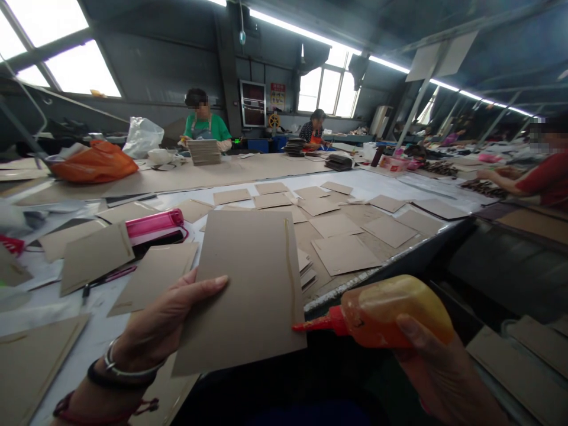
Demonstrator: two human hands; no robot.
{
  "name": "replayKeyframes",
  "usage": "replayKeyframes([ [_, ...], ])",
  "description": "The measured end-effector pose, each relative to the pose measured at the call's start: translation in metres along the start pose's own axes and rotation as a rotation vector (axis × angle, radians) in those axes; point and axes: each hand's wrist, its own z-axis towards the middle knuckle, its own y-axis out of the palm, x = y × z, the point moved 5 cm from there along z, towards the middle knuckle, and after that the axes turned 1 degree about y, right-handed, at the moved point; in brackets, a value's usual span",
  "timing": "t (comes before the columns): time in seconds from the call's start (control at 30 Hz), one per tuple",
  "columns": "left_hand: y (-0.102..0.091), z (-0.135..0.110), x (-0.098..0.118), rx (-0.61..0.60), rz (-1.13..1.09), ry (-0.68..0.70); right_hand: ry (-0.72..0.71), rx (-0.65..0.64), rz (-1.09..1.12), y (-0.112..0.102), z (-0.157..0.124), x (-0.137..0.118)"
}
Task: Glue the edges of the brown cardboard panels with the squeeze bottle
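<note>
While the left hand (171, 310) grips its edge, a card (252, 284) extends rightward. The right hand (437, 358) clasps a bottle (386, 305).

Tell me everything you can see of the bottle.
The bottle is rounded and translucent, plastic by its look, with amber-yellow contents and a small dark mark near its neck. A red collar carries a tapering red nozzle. It lies roughly on its side in the right hand, nozzle toward the left of the picture. The tip is at the card's lower right edge; whether it touches is unclear.
</note>
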Motion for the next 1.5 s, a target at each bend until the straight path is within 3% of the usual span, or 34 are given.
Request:
replayKeyframes([
  [0.2,0.0,0.0,0.002,0.005,0.014,0.006,0.006,-0.037,0.0,0.005,0.002,-0.001],
  [0.33,0.001,-0.002,0.002,0.007,0.022,0.006,0.001,0.007,0.043,0.009,0.008,0.0],
  [0.5,-0.005,-0.006,-0.008,0.025,-0.036,-0.03,-0.103,-0.028,0.169,0.035,0.022,-0.008],
  [0.57,-0.01,-0.004,-0.015,0.073,-0.084,-0.044,-0.124,-0.064,0.255,0.046,0.026,-0.013],
  [0.67,-0.019,0.003,-0.029,0.253,-0.183,-0.03,-0.088,-0.058,0.362,0.051,0.027,-0.012],
  [0.73,-0.025,0.009,-0.037,0.397,-0.304,0.065,-0.036,-0.033,0.396,0.048,0.025,-0.004],
  [0.8,-0.028,0.013,-0.04,0.467,-0.443,0.228,0.019,-0.009,0.406,0.042,0.02,0.006],
  [0.93,-0.021,0.016,-0.041,0.373,-0.592,0.424,0.083,0.014,0.358,0.034,0.012,0.023],
  [1.1,-0.013,0.009,-0.042,0.431,-0.596,0.434,0.052,-0.05,0.264,0.036,0.007,0.023],
  [1.5,0.008,0.002,-0.039,0.449,-0.603,0.423,-0.025,0.053,0.18,0.036,0.018,0.019],
])
